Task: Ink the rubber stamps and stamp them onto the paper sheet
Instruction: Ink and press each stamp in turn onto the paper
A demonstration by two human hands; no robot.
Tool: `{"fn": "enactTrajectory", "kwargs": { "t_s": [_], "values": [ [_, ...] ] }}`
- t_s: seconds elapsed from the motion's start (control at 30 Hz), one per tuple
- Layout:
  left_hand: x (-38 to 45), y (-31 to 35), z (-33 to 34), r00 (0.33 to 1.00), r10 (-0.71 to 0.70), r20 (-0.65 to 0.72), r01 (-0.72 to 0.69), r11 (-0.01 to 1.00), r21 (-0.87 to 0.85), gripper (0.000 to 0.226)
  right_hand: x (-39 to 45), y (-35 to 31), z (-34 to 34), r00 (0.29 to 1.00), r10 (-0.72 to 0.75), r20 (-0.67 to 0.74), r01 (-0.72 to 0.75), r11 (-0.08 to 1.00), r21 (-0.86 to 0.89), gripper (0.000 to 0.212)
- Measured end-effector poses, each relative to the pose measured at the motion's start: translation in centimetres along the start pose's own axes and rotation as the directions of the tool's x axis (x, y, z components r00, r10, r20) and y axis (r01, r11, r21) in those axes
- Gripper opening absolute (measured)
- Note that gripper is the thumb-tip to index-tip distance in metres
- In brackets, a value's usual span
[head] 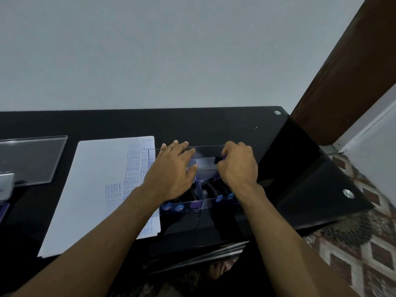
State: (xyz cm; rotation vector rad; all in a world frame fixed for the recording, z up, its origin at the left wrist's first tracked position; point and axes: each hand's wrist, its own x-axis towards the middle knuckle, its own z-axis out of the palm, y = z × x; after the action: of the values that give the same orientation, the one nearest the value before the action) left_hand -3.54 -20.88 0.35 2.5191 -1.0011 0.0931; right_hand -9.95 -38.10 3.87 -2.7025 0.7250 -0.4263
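Note:
A white paper sheet [92, 189] lies on the black glass table, its right side covered with blue stamped words such as SAMPLE. To its right stands a clear plastic box [205, 207] holding several dark-handled rubber stamps with blue and purple ends [179, 207]. My left hand [173, 170] rests flat with straight fingers on the box's left compartment. My right hand [239, 166] is curled over the right compartment and pinches a small dark stamp with a purple tip [220, 158]. The stamp's face is hidden.
A clear plastic lid [32, 159] lies at the far left of the table [235, 125], with a grey and purple object [5, 187] at the frame's left edge. A brown wooden post [353, 61] rises at the right. A patterned floor shows beyond the table's right edge.

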Motion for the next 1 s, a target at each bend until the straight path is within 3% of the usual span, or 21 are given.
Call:
{"fn": "enactTrajectory", "kwargs": {
  "t_s": [0.23,0.57,0.8,1.0],
  "values": [
    [0.0,-0.1,0.3,1.000,0.004,0.006,-0.004,0.999,0.042,0.060,0.5,-0.9,-0.4,0.997,0.031,0.076,-0.026,0.997,-0.072,0.020],
    [0.2,-0.2,0.3,1.000,0.003,0.007,-0.004,0.998,0.055,0.055,0.4,-0.5,0.1,0.998,0.038,0.043,-0.035,0.997,-0.071,0.012],
    [-0.5,-1.3,-1.5,0.998,-0.052,-0.023,0.053,0.998,0.027,0.058,-1.1,-1.0,1.2,0.982,-0.183,-0.045,0.184,0.983,0.005,0.018],
    [-2.8,-4.1,-3.3,0.981,-0.186,-0.053,0.185,0.982,-0.024,0.053,-2.1,-4.4,1.9,0.918,-0.392,0.056,0.386,0.918,0.093,0.029]
  ]
}}
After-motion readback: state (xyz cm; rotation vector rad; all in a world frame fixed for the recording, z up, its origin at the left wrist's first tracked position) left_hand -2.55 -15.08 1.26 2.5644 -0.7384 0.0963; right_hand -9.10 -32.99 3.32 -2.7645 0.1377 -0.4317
